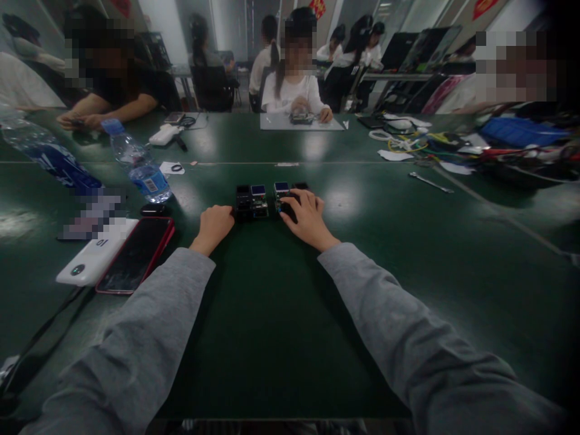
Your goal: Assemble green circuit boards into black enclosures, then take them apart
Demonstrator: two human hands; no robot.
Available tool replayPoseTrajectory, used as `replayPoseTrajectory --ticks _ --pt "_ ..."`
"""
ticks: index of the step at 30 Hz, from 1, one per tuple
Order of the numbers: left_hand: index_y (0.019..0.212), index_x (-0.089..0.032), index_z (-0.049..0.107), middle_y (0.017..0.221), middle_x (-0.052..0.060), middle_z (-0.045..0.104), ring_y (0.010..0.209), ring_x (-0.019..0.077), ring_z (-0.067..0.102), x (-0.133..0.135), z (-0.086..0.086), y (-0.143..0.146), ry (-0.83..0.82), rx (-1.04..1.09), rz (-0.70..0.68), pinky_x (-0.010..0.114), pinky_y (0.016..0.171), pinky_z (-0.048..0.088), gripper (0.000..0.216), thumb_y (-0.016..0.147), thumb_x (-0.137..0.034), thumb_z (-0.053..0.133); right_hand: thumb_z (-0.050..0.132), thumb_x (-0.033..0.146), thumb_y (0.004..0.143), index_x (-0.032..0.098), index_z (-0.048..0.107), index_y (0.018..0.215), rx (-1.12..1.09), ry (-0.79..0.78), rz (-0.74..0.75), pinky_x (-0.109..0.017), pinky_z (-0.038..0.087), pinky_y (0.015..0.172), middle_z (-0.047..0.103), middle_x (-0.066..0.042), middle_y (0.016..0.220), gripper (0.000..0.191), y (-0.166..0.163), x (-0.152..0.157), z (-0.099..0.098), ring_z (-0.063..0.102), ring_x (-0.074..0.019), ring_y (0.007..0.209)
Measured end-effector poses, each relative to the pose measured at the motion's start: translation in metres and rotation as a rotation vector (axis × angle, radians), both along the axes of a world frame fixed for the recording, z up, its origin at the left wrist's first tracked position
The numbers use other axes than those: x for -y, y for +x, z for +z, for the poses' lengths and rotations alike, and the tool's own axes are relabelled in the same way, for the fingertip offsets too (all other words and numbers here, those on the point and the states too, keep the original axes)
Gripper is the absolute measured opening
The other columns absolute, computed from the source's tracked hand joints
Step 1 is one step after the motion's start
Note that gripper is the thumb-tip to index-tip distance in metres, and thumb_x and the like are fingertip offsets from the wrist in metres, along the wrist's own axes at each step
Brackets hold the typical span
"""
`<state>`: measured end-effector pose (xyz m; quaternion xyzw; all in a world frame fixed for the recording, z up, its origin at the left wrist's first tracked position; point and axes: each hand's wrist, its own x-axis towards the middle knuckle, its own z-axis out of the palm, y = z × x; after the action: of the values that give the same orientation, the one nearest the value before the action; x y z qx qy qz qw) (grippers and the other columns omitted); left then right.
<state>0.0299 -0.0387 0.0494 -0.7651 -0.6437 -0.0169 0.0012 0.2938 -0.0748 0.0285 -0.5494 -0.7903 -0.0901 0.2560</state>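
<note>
Four small items stand side by side on the green table (281,338): two pairs of small electronic modules with dark parts and little screens. My left hand (212,228) is curled like a fist, its knuckles against or right beside the left edge of the left pair (252,202). Its palm side is hidden. Over the right pair (281,189) lies my right hand (307,214), thumb at the near left side and bent fingers round the right part, covering much of it. A narrow gap separates the two pairs.
On the left are a red-edged phone (136,257), a white device (93,257), a water bottle (140,166) and a larger bottle (54,157). At right lie a wrench (430,182) and a heap of cables (489,142). A person (290,90) sits opposite, hands on a board.
</note>
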Motion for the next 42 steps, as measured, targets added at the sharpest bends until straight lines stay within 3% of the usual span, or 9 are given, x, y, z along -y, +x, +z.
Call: replayPoseTrajectory --ticks 5,11,19,27,32,42 --pt "0.107 -0.016 0.074 0.099 0.014 0.074 0.093 0.0262 0.071 -0.001 -0.001 0.0 0.001 -0.003 0.007 0.034 0.078 0.055 0.036 0.094 -0.019 0.041 0.048 0.036 0.099 0.023 0.05 0.133 -0.038 0.039 -0.001 -0.052 0.031 0.106 0.045 -0.012 0.143 0.037 -0.001 -0.001 -0.001 0.036 -0.0325 0.134" --pt "0.104 -0.016 0.075 0.097 0.014 0.075 0.091 0.0271 0.071 -0.002 -0.003 -0.001 0.023 0.003 -0.001 0.035 0.076 0.055 0.036 0.094 -0.019 0.041 0.047 0.029 0.095 0.023 0.053 0.125 -0.23 0.121 -0.076 -0.05 0.034 0.102 0.051 -0.011 0.133 0.032 0.002 -0.005 0.0 0.041 -0.0312 0.128" --pt "0.105 -0.016 0.075 0.095 0.013 0.075 0.089 0.0254 0.071 -0.003 -0.005 -0.003 0.022 0.008 -0.01 0.033 0.074 0.054 0.036 0.093 -0.018 0.04 0.051 0.025 0.085 0.02 0.058 0.116 -0.405 0.125 -0.229 -0.058 0.041 0.097 0.051 -0.015 0.127 0.032 0.011 -0.019 -0.014 0.044 -0.0351 0.122" --pt "0.103 -0.016 0.074 0.094 0.013 0.074 0.089 0.0246 0.071 -0.002 -0.004 -0.002 0.011 0.01 -0.008 0.033 0.075 0.054 0.036 0.094 -0.019 0.04 0.055 0.02 0.085 0.017 0.056 0.118 -0.49 0.118 -0.093 -0.054 0.042 0.11 0.045 -0.017 0.126 0.034 0.019 -0.029 -0.025 0.046 -0.0311 0.124" --pt "0.105 -0.016 0.074 0.097 0.013 0.075 0.09 0.0251 0.071 -0.002 -0.003 -0.002 0.007 0.001 -0.003 0.033 0.075 0.055 0.036 0.093 -0.018 0.04 0.054 0.018 0.085 0.017 0.053 0.126 -0.428 0.083 -0.027 -0.056 0.039 0.115 0.041 -0.017 0.133 0.041 0.016 -0.027 -0.025 0.041 -0.0321 0.132" --pt "0.103 -0.016 0.074 0.095 0.013 0.074 0.088 0.0243 0.071 -0.001 -0.004 -0.002 0.023 0.015 -0.014 0.033 0.076 0.054 0.035 0.095 -0.019 0.04 0.053 0.019 0.089 0.017 0.053 0.128 -0.428 0.059 -0.016 -0.055 0.039 0.115 0.042 -0.017 0.133 0.04 0.015 -0.025 -0.022 0.043 -0.0312 0.132"
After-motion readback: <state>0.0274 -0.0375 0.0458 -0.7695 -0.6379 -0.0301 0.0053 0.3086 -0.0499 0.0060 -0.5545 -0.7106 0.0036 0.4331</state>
